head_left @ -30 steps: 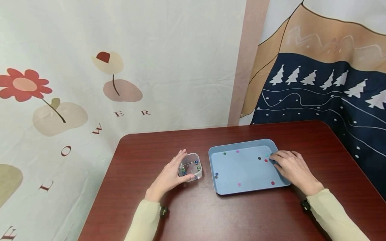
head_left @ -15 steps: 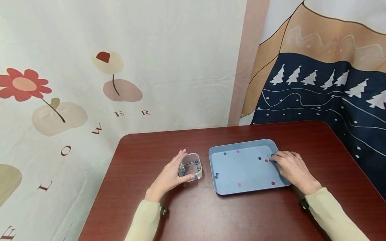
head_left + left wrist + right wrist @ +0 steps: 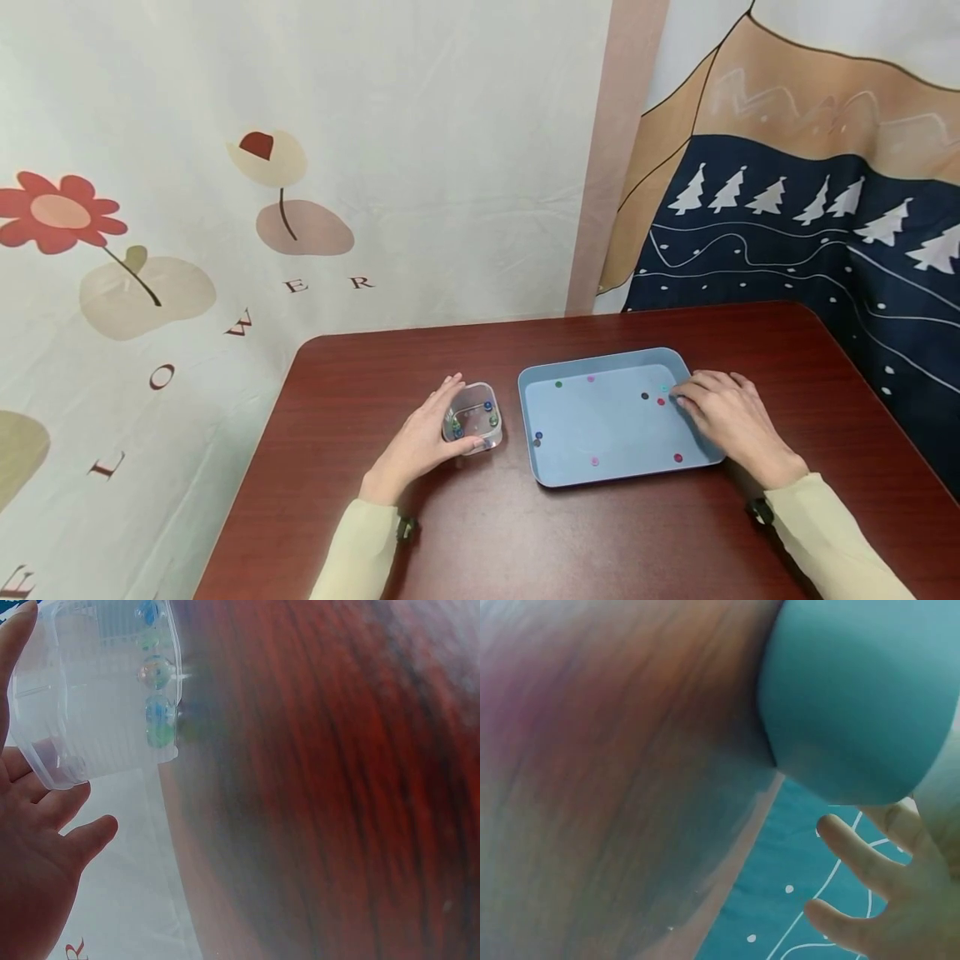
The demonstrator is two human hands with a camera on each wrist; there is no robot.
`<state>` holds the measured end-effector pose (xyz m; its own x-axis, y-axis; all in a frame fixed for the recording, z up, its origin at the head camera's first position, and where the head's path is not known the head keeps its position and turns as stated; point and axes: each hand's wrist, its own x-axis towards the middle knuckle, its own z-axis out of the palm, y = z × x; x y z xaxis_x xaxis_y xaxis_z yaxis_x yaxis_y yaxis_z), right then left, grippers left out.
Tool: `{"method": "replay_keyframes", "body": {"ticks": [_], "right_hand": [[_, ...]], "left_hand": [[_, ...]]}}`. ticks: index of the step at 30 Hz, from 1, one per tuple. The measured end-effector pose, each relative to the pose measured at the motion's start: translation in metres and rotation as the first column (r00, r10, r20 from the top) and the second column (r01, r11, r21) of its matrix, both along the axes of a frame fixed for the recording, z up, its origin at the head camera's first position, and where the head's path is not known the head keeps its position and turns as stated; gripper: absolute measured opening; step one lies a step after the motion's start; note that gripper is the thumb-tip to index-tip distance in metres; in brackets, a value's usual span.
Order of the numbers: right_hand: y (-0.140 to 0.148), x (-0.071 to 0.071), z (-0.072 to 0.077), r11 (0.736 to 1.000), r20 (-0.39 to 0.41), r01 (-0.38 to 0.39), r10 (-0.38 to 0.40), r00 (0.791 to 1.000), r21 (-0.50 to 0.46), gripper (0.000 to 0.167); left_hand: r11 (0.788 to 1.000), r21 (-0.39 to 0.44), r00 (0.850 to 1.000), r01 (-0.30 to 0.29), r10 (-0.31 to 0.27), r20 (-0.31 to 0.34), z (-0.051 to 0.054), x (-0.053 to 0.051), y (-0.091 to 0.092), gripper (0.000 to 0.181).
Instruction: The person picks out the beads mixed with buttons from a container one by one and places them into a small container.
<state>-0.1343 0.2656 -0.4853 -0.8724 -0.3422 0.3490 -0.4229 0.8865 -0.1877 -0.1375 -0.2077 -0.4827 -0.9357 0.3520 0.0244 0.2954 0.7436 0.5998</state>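
My left hand (image 3: 418,437) holds a small clear plastic box (image 3: 478,390), fingers along its far left side and thumb at its near side. Several glass marbles (image 3: 156,673) lie at the bottom of the box, mostly blue and green. To the right is a light blue tray (image 3: 600,417) with small coloured buttons scattered in it. My right hand (image 3: 729,414) reaches over the tray's right rim, fingertips bent down near a turquoise button (image 3: 664,389) and a red button (image 3: 661,402). Whether those fingertips pinch anything is hidden; the tray wall blocks them in the right wrist view.
Both containers stand on a dark red-brown wooden table (image 3: 480,533). Other buttons in the tray include a black button (image 3: 645,396), a green button (image 3: 558,384) and a dark red button (image 3: 678,457). A printed curtain (image 3: 450,167) hangs behind the table.
A dark button visible at my right fingertips in the earlier frames is out of sight now. The right hand has shifted only slightly. My left hand and the box stay put.
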Motion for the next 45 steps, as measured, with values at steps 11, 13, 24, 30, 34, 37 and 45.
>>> {"method": "replay_keyframes", "body": {"ticks": [11, 13, 24, 30, 34, 37, 45], "right_hand": [[-0.013, 0.008, 0.017, 0.980, -0.007, 0.045, -0.047, 0.999, -0.195, 0.025], [-0.017, 0.009, 0.020, 0.972, -0.015, 0.039, -0.044, 0.999, -0.234, 0.027], [-0.044, 0.012, 0.027, 0.913, -0.028, -0.036, 0.027, 0.999, -0.407, 0.030], [-0.061, 0.012, 0.027, 0.892, -0.042, -0.061, 0.046, 0.998, -0.448, 0.030], [-0.074, 0.013, 0.028, 0.871, -0.046, -0.063, 0.046, 0.998, -0.488, 0.029], [-0.084, 0.013, 0.030, 0.850, -0.032, -0.056, 0.046, 0.998, -0.524, 0.027], [-0.114, 0.013, 0.037, 0.816, 0.049, -0.047, 0.091, 0.995, -0.576, 0.025]], "left_hand": [[1.000, 0.004, 1.000, -0.004, 0.004, -0.007, -0.001, 0.001, -0.001, 0.099], [1.000, 0.004, 1.000, -0.004, 0.004, -0.007, -0.001, 0.001, -0.002, 0.099], [1.000, -0.004, 1.000, 0.002, -0.002, -0.010, -0.001, 0.000, -0.001, 0.098], [1.000, -0.008, 1.000, 0.003, -0.003, -0.011, -0.001, -0.001, 0.000, 0.098], [1.000, -0.008, 1.000, 0.002, -0.002, -0.005, -0.001, -0.001, 0.000, 0.098], [1.000, -0.004, 1.000, 0.000, 0.000, -0.001, -0.001, -0.001, -0.001, 0.098], [1.000, 0.006, 1.000, -0.002, 0.002, -0.007, -0.001, 0.000, 0.000, 0.098]]}}
